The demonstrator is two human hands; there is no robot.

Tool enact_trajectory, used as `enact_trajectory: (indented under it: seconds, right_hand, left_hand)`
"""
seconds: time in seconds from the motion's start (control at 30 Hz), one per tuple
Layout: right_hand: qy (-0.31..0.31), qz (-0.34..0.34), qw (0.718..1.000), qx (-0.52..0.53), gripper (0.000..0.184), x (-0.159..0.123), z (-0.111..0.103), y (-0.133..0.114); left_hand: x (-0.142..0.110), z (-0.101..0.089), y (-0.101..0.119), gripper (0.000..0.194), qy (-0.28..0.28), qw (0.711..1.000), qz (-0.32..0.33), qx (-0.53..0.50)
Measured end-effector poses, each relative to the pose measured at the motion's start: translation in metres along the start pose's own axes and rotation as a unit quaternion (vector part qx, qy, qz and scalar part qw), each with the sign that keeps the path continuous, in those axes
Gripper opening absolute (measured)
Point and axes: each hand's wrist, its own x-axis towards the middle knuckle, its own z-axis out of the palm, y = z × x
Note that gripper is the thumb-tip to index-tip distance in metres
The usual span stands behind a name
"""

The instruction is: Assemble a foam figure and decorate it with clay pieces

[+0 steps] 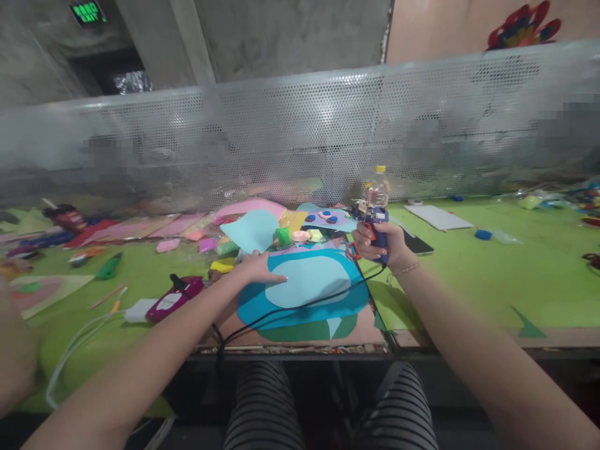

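My right hand (377, 240) is wrapped around the handle of a dark blue glue gun (380, 228) with an orange trigger. From its base a black cord (304, 305) runs left across the layered paper. My left hand (260, 269) lies at the upper left of that paper, thumb stretched out over it and fingers near a loose light blue sheet (253, 230). A pale blue oval (309, 281) rests on a larger blue paper shape (255, 312), with a green paper piece (300, 331) below. Red-handled scissors (352, 251) show partly beside my right hand.
A clear bottle with a yellow cap (380, 169) stands behind the glue gun. Left are a purple device (187, 292), a white charger (138, 310) and a green-handled tool (109, 267). Colourful clay packets (284, 235) lie behind. A perforated metal screen (300, 137) closes the back. Another person's arm (16, 356) is far left.
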Motion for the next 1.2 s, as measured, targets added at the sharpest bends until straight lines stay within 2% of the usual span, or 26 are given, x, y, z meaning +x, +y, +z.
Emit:
enact_trajectory:
  seconds: [0.1, 0.2, 0.33, 0.43, 0.5, 0.57, 0.63, 0.7, 0.83, 0.93, 1.03, 1.1, 1.17, 1.2]
  right_hand:
    - [0.018, 0.006, 1.000, -0.013, 0.027, 0.000, 0.000, -0.001]
    - [0.030, 0.014, 0.999, -0.024, 0.028, 0.000, 0.000, -0.002]
    - [0.019, 0.014, 1.000, -0.020, 0.025, 0.000, -0.001, -0.001]
    - [0.000, 0.007, 1.000, -0.009, 0.022, 0.000, -0.001, -0.002]
    - [-0.002, 0.004, 1.000, -0.004, 0.021, 0.000, -0.001, -0.002]
    - [0.003, 0.000, 1.000, -0.001, 0.021, 0.000, -0.001, -0.002]
    - [0.009, 0.000, 1.000, 0.000, 0.022, 0.000, -0.002, -0.002]
    - [0.011, 0.002, 1.000, -0.002, 0.022, 0.000, -0.004, -0.001]
    - [-0.012, -0.006, 1.000, 0.001, 0.021, -0.001, -0.008, 0.000]
    - [-0.018, -0.011, 1.000, -0.003, 0.022, -0.002, -0.006, -0.003]
    - [0.023, -0.023, 0.999, -0.022, 0.023, -0.003, 0.005, -0.011]
    - [0.078, -0.036, 0.996, -0.039, 0.023, -0.003, 0.017, -0.020]
    - [0.133, -0.051, 0.988, -0.061, 0.021, -0.001, 0.030, -0.028]
    - [0.157, -0.052, 0.983, -0.077, 0.020, 0.000, 0.035, -0.031]
  left_hand:
    - [0.000, 0.000, -0.001, 0.113, 0.015, 0.999, -0.026, -0.038]
    - [0.002, -0.001, -0.006, 0.104, 0.020, 0.988, -0.033, -0.151]
    - [0.001, -0.006, -0.015, 0.069, -0.001, 0.952, -0.017, -0.305]
    - [-0.006, -0.015, -0.022, 0.051, -0.008, 0.948, 0.012, -0.318]
    - [-0.014, -0.024, -0.027, 0.043, 0.038, 0.958, 0.043, -0.280]
    - [-0.024, -0.038, -0.031, 0.037, 0.133, 0.968, 0.067, -0.201]
    - [-0.036, -0.057, -0.033, 0.034, 0.215, 0.963, 0.083, -0.137]
    - [-0.049, -0.080, -0.032, 0.031, 0.266, 0.954, 0.075, -0.118]
    - [-0.069, -0.124, -0.030, 0.034, 0.330, 0.929, 0.027, -0.166]
    - [-0.070, -0.144, -0.033, 0.042, 0.367, 0.884, 0.016, -0.290]
    - [-0.057, -0.145, -0.036, 0.049, 0.355, 0.810, 0.025, -0.466]
    - [-0.044, -0.134, -0.035, 0.053, 0.309, 0.769, 0.026, -0.559]
    - [-0.028, -0.115, -0.031, 0.055, 0.239, 0.759, 0.021, -0.605]
    - [-0.021, -0.102, -0.028, 0.055, 0.198, 0.770, 0.026, -0.606]
